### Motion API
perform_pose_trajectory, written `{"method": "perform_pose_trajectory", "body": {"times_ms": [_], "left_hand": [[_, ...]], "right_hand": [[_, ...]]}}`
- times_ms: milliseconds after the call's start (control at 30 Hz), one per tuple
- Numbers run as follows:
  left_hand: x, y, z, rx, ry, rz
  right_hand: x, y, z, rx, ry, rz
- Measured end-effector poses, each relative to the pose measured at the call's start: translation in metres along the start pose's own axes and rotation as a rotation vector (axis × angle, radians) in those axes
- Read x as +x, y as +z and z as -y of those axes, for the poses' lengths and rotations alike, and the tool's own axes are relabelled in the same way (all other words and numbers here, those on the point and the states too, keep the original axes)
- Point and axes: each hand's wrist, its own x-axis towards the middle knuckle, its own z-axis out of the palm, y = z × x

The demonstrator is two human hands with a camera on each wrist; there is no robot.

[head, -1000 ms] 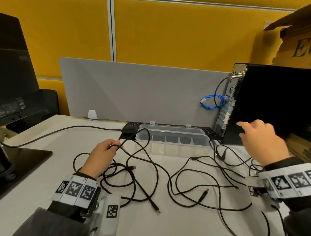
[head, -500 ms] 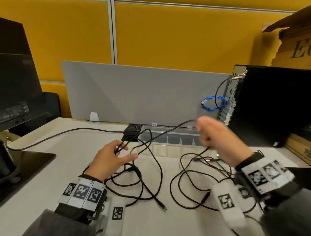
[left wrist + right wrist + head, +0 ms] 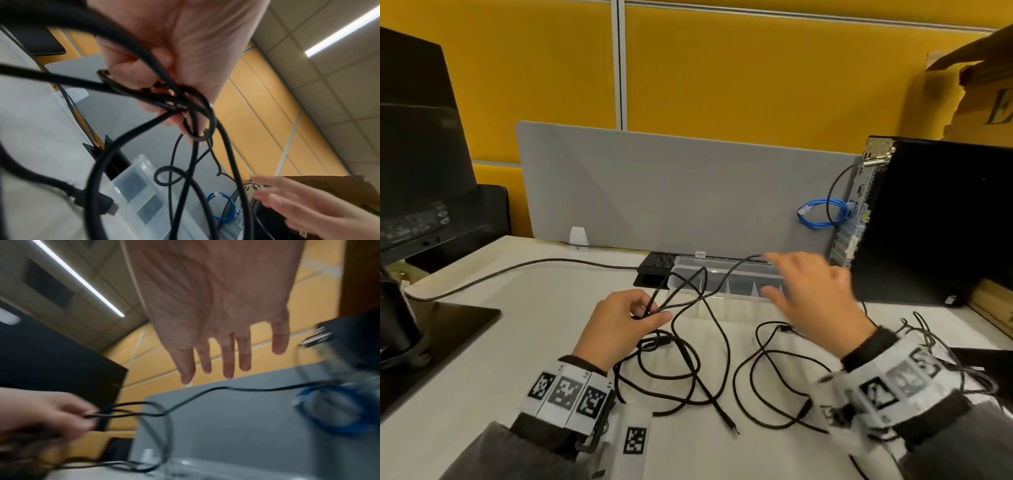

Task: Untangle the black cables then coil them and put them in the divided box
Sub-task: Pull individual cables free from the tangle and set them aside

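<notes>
On desk (image 3: 482,329), tangled black cables (image 3: 688,373)

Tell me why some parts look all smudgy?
Head view: the right hand is smeared by motion, while the left hand pinching the black cables looks sharp. Right wrist view: the blue cable and the lower edges are blurred. Left wrist view: the nearest cable loops are soft, out of focus.

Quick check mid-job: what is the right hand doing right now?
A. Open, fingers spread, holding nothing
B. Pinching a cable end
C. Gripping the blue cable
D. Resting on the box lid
A. The right hand shows straight, spread fingers with nothing in them, up above the box, while the left hand pinches the cables.
</notes>
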Motion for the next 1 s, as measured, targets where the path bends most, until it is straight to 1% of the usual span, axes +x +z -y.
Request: {"method": "perform_pose_trajectory", "body": {"times_ms": [67, 133, 233, 300, 333, 433, 500, 567, 600, 667, 733, 800, 867, 933, 1000], "left_hand": [[-0.002, 0.001, -0.005, -0.073, 0.032, 0.021], [-0.005, 0.001, -0.01, -0.15, 0.053, 0.069], [-0.008, -0.001, -0.014, -0.265, 0.027, 0.138], [-0.008, -0.004, -0.017, -0.347, -0.005, 0.185], [-0.008, -0.006, -0.017, -0.382, -0.017, 0.207], [-0.007, -0.011, -0.014, -0.387, -0.029, 0.241], [-0.005, -0.012, -0.009, -0.296, -0.033, 0.266], [-0.003, -0.01, -0.004, -0.207, -0.028, 0.288], [-0.002, -0.008, -0.002, -0.191, -0.022, 0.279], [0.001, -0.006, 0.002, -0.175, -0.016, 0.219], [0.004, -0.006, 0.005, -0.173, -0.05, 0.171], [0.006, -0.006, 0.007, -0.159, -0.08, 0.162], [0.005, -0.006, 0.008, -0.034, -0.044, 0.154], [0.002, -0.007, 0.003, 0.022, 0.038, 0.139], [-0.003, -0.007, -0.006, -0.038, 0.163, 0.116]], "right_hand": [[-0.008, 0.001, 0.041, 0.072, -0.196, 0.052], [-0.009, 0.009, 0.067, 0.086, -0.307, 0.05], [-0.003, 0.018, 0.08, 0.112, -0.381, 0.081], [0.0, 0.02, 0.075, 0.27, -0.405, 0.118], [0.001, 0.02, 0.069, 0.372, -0.411, 0.113], [0.001, 0.016, 0.048, 0.581, -0.376, 0.013], [-0.001, 0.013, 0.035, 0.662, -0.293, -0.082], [0.0, 0.01, 0.021, 0.71, -0.179, -0.165], [0.002, 0.01, 0.012, 0.712, -0.124, -0.21], [0.005, 0.01, -0.007, 0.706, -0.019, -0.308], [0.007, 0.008, -0.024, 0.72, 0.061, -0.369], [0.006, 0.006, -0.034, 0.727, 0.076, -0.357], [0.002, 0.006, -0.032, 0.747, 0.017, -0.293], [-0.002, 0.006, -0.022, 0.782, -0.051, -0.225], [-0.005, 0.003, -0.006, 0.824, -0.105, -0.191]]}}
